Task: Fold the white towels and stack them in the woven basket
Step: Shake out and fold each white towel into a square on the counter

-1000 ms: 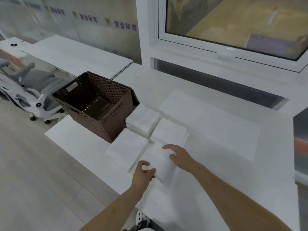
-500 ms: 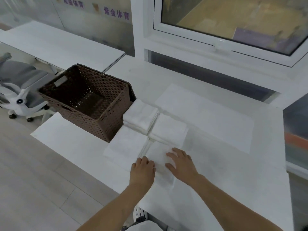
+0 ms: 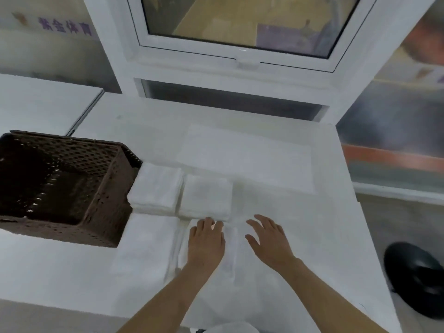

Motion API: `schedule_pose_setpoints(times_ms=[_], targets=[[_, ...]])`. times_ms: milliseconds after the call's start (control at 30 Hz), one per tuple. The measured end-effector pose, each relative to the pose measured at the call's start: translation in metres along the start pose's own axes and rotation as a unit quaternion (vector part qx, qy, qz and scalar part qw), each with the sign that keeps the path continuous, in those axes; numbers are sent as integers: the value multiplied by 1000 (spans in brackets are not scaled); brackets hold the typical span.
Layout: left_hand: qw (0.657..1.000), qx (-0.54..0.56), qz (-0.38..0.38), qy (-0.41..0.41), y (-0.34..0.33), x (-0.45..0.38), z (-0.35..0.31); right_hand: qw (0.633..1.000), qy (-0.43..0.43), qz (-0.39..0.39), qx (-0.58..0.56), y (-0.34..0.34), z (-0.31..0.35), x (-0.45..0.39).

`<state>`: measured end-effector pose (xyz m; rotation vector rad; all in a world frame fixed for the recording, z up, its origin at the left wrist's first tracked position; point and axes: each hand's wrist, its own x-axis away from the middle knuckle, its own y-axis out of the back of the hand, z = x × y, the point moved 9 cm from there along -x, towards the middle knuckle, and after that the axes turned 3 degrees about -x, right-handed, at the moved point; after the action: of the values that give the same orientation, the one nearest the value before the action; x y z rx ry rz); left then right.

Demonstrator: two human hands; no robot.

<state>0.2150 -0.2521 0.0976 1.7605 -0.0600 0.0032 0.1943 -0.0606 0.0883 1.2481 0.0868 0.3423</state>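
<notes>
Head view: a white table [image 3: 300, 212] carries a dark brown woven basket [image 3: 103, 212], rectangular, its walls a perforated weave, standing at the left with nothing visible inside. Just right of it lie soft white towels folded into squares: one stack [image 3: 156, 188] touching the basket wall, a second [image 3: 206, 198] beside that, and a flatter one [image 3: 146, 246] nearer the front edge. A larger towel [image 3: 247, 155] lies spread flat further back (its edges are faint against the white top). The left hand [image 3: 205, 243] rests palm down, fingers straight, on a narrow folded towel [image 3: 230, 251]; its grip is released. The right hand [image 3: 270, 239] is spread, fingers relaxed, grasping nothing, over bare table to the right. That right side lies open to the table's edge.
</notes>
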Motion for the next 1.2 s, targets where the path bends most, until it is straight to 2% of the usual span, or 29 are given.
schedule_pose_setpoints(times_ms=[267,467,667,833,967,1200], targets=[[993,8,31,-113,-33,-79,-111,988,-145,-56,0,56,-121,7],[988,12,56,-144,-66,-141,-193,982,-181,-50,-24,78,-210,-14],[980,-2,102,-173,-135,-211,-274,980,-195,-15,-39,76,-299,-45],[985,37,102,-132,-175,-276,-319,977,-208,-9,-50,75,-360,-64],[985,36,134,-106,-208,-316,-341,972,-223,-15,-74,64,-398,-71],[993,79,51,-71,-221,-328,-337,967,-230,-22,-106,49,-427,-82]])
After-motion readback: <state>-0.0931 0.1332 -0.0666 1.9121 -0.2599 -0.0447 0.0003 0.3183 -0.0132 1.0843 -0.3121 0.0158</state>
